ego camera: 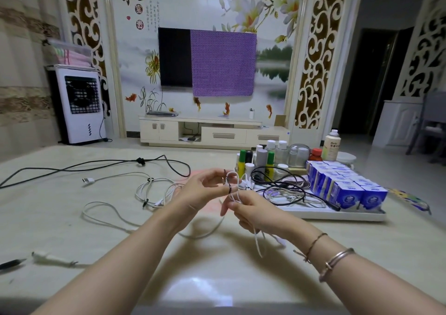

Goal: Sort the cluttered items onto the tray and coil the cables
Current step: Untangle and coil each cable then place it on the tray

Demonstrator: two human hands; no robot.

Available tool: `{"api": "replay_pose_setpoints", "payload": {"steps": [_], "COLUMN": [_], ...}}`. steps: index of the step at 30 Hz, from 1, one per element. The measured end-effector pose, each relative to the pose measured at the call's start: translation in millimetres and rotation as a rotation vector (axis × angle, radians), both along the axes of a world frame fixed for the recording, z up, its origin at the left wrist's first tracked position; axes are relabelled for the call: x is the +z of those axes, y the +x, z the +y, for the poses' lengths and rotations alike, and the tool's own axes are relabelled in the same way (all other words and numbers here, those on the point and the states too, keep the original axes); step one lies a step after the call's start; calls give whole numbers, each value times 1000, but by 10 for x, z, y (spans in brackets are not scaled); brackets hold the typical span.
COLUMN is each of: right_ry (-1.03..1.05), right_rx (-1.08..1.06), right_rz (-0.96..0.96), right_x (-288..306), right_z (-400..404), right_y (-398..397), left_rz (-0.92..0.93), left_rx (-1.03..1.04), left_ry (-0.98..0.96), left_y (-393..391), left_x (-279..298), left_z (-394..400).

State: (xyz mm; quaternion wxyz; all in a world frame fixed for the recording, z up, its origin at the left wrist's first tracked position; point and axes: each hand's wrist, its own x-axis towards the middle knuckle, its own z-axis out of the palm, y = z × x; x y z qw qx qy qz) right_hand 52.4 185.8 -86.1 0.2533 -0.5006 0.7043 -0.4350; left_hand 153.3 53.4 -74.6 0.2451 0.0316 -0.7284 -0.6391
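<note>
Two hands meet above the middle of a pale, glossy surface (pixel 72 218), seen from a camera on the person's head looking forward and down. The left hand (pixel 200 189) is raised with fingers curled, pinching the top of a small loop of thin white cable (pixel 233 181) beside a short dark tie. The right hand (pixel 246 209), just below it, grips the gathered strands, and the loose ends hang down past the wrist.

The cable looks very light, soft and limp; I judge it will flop and spring out of its coil unless the strands are held pinched together at the crossing point, which is the place to hold it while the tie goes round. It seems smooth, so a firm fingertip pinch suits it better than a loose grasp.

To the left on the surface lie more cables, not yet coiled: a long black cable (pixel 96 163) stretching toward the far left edge, and a loose heap of white cables (pixel 154 191) with a plug end pointing left. These too look pliable and easily tangled.

To the right sits a white tray (pixel 337 214) holding small bottles (pixel 270 157), a row of blue and white boxes (pixel 342 181) and some black and white cables (pixel 284 189) laid in loops.

At the near left edge, a pen (pixel 12 263) and a small white object, blurred.
</note>
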Motion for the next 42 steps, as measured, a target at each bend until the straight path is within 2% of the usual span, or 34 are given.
{"api": "replay_pose_setpoints", "payload": {"steps": [8, 11, 14, 18, 21, 26, 29, 32, 35, 39, 42], "right_ry": [132, 121, 214, 268, 289, 309, 228, 101, -1, -20, -31], "right_rx": [-74, -130, -59, 12, 15, -24, -110, -87, -71, -44, -53], "right_rz": [336, 275, 280, 284, 372, 536, 470, 338, 263, 147, 50], "right_x": [140, 162, 171, 178, 209, 223, 200, 173, 169, 144, 111], "right_z": [12, 17, 29, -9, -32, -14, 34, 33, 25, 24, 27], "right_y": [-18, -20, 18, 75, 77, -7, -83, -119, -136, -166, -176], "left_rz": [-32, -33, -80, -113, -105, -128, -128, -167, -179, -180, -194], "left_rx": [155, 180, 125, 17, -77, -67, 46, 135, 160, 170, 154], "left_ry": [-178, -154, -150, 13, 168, 207, 126, 33, -2, -118, -70], "left_y": [-62, -89, -74, -44, -28, -35, -52, -73, -73, -75, -83], "left_x": [1, 16, 35, 10, -22, -14, 34, 22, -29, -66, -37], "left_z": [33, -10, -56, -33, -10, -41, -87, -102, -99, -84, -85]}}
